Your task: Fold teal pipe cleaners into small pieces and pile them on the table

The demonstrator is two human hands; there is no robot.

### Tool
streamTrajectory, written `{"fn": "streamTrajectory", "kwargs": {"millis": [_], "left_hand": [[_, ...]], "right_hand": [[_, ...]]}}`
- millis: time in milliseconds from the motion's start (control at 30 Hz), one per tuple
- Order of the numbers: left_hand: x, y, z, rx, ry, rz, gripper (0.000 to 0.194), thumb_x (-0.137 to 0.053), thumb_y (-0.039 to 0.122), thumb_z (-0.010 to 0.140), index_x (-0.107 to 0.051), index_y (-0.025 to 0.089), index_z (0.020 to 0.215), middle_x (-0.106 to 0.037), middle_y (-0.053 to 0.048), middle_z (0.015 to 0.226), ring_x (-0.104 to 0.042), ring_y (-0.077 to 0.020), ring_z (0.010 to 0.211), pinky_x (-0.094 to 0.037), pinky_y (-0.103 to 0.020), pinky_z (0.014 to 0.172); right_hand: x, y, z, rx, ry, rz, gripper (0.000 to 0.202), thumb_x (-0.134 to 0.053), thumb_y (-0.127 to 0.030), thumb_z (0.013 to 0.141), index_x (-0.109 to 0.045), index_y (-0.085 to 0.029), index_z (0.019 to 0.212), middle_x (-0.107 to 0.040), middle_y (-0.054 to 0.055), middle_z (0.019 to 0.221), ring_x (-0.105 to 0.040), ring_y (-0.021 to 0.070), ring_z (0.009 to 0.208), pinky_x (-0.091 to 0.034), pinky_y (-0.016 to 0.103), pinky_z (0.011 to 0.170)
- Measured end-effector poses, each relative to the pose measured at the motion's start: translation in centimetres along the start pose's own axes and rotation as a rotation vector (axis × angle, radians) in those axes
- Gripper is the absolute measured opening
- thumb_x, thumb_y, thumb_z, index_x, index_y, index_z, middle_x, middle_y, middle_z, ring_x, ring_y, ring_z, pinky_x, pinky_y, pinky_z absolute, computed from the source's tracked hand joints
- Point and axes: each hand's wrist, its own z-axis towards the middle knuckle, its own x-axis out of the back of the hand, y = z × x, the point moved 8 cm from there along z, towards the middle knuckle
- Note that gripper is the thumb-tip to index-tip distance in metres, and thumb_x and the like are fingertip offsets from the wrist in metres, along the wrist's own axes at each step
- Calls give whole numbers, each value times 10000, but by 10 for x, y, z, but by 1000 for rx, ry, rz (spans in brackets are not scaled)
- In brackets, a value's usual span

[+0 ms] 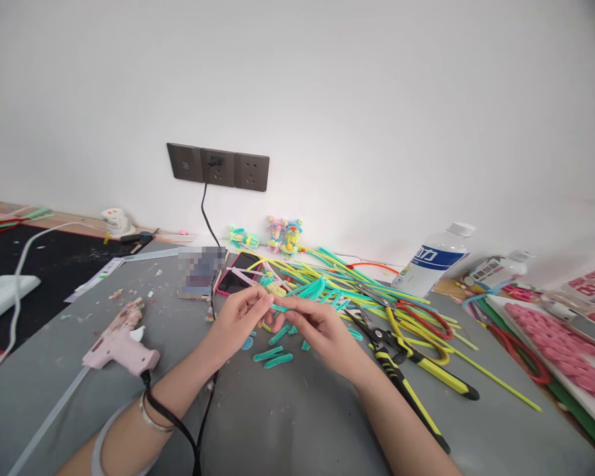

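Over the middle of the grey mat, my left hand [244, 322] and my right hand [323, 332] meet with fingers closed. Between their fingertips is a short teal pipe cleaner [279, 307], partly hidden by the fingers. Just behind it shows a small yellow and teal pipe-cleaner piece [276, 289]; whether a hand touches it I cannot tell. Below my fingers lie several folded teal pipe-cleaner pieces [278, 360]. Bent teal strips [310, 289] and long yellow pipe cleaners [322, 268] spread out behind my right hand.
Yellow-black pliers [411, 377] and orange-handled scissors [426, 317] lie right. A pink glue gun [121, 344] rests left, its black cord passing by my left forearm. Behind are a phone [235, 274], pipe-cleaner figures [285, 236] and a bottle [431, 261] against the wall.
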Motion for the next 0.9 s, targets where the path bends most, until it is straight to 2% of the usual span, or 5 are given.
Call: {"fn": "streamTrajectory", "kwargs": {"millis": [133,267,600,800,900], "left_hand": [[2,-6,1,34,-18,17,335,-532,415,944,-521,191,695,-508,38,613,-425,-115,556,-338,-227,526],[2,-6,0,30,-10,33,315,-543,403,944,-517,192,712,-511,38,636,-426,-114,562,-342,-223,531],[6,23,-11,-318,89,301,269,-539,274,951,-566,187,698,-558,20,644,-509,-124,590,-386,-232,575],[3,7,-2,-139,6,171,161,-711,297,826,-682,190,944,-702,-30,848,-638,-162,718,-505,-229,602],[2,2,-1,-88,-8,140,115,-734,278,800,-732,177,854,-724,-28,770,-664,-167,684,-541,-247,619]], "right_hand": [[3,0,-1,-15,22,-25,292,-522,-391,1009,-653,-205,1191,-750,62,885,-684,205,868,-512,323,794],[11,6,0,-128,115,13,288,-599,-485,948,-591,-198,927,-750,50,768,-576,144,601,-455,247,558],[3,13,-2,-282,-58,319,362,-700,-512,869,-586,-180,786,-716,16,628,-517,98,501,-426,220,521],[10,19,-1,-290,-54,239,355,-695,-503,875,-627,-165,788,-689,0,605,-483,83,466,-397,210,494],[7,20,-2,-311,-75,230,356,-695,-509,872,-636,-165,799,-622,-35,536,-437,71,434,-334,196,449]]}}
